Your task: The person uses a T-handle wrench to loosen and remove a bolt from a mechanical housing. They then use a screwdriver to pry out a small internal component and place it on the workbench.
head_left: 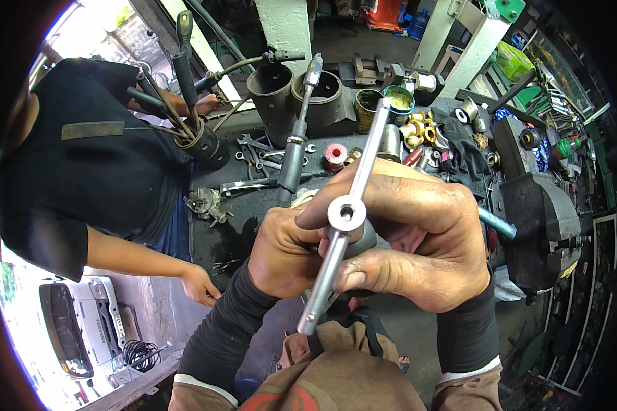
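A metal T-handle (367, 155) is held up near the middle of the view, over the near edge of the surface (243, 229). Its slim, shiny bar slants from 1 o'clock down to 7 o'clock and passes through a round collar (336, 219) with a hole in its face; a dull grey cylinder shows below the collar. The right hand (449, 240), at 3 o'clock of the collar, has its grip closed on the T-handle, thumb by the lower part of the bar and a finger reaching across behind the bar. The left hand (279, 250), at 8 o'clock, is curled in close beneath; its fingertips are hidden, so I cannot tell whether its grip is holding anything.

Farther out, a tool with a dark sleeve (293, 161) lies at 11 o'clock, with spanners (257, 159) beyond it and a cast metal part (208, 205) at 9 o'clock. A red spool (335, 156) sits at 12 o'clock, and brass fittings (417, 130) at 1 o'clock, near a teal-rimmed can (400, 101). A dark vise (538, 226) stands at 3 o'clock, beyond the right hand. At 10 o'clock, past a pot of tools (210, 152), is a co-worker (96, 171) in a dark shirt.
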The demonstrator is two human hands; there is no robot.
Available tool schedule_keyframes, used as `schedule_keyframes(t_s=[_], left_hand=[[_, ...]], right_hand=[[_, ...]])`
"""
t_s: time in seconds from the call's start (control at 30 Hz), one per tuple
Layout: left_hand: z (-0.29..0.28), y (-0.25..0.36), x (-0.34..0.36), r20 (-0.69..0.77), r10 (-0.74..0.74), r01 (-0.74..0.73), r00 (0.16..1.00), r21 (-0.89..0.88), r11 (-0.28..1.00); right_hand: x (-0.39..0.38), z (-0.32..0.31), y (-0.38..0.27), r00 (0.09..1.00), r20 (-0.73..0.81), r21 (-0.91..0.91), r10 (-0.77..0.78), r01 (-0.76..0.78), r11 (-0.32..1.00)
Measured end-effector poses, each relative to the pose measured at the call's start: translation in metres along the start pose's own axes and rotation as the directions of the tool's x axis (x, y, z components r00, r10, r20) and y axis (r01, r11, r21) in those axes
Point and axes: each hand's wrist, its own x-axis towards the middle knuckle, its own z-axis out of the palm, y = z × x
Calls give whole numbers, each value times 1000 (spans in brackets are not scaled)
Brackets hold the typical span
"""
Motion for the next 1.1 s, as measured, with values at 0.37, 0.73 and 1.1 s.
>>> schedule_keyframes(t_s=[0.37, 0.73, 1.1], left_hand=[[-5, -3, 2, 84, 193, -208, 978, 254, 944], [1, -5, 1, 62, 194, -203, 979, 200, 959], [-7, 0, 6, 287, 273, -363, 918, 333, 870]], right_hand=[[-14, 13, 5, 980, -156, -216, -120, 85, 973], [-9, 12, -15, 970, -41, 306, 241, -218, 927], [3, 21, -10, 981, 64, 395, 182, -192, 899]])
